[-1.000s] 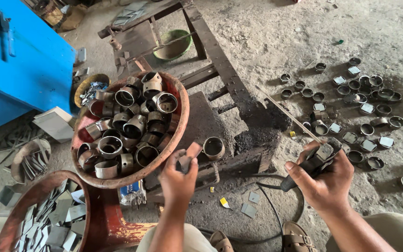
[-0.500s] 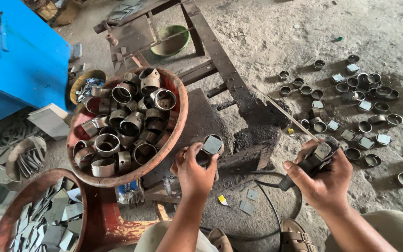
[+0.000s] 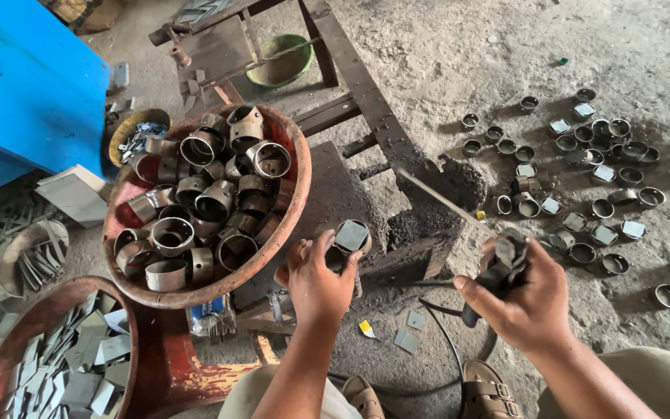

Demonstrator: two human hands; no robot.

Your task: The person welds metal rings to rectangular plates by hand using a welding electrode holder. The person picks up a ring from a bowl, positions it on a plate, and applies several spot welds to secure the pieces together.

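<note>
My left hand (image 3: 318, 281) holds a short metal ring with a flat square plate on top (image 3: 351, 237), resting it on the dark metal block (image 3: 335, 194) in front of me. My right hand (image 3: 523, 299) grips a black welding electrode holder (image 3: 499, 268), whose thin rod (image 3: 436, 197) slants up to the left towards the block. A cable (image 3: 440, 353) trails from the holder across the ground. Just left of my left hand stands a rusty round bowl (image 3: 292, 198) heaped with bare metal rings (image 3: 203, 203).
A second rusty bowl (image 3: 21, 334) of flat square plates sits at the bottom left. Several finished capped rings (image 3: 583, 182) lie scattered on the dirt floor at right. A blue metal cabinet (image 3: 21, 93), a green bowl (image 3: 281, 62) and a rusty steel frame (image 3: 358, 85) lie beyond.
My left hand has brought the ring with its plate to the right and set it down on the block. My right hand has stayed put with the holder.
</note>
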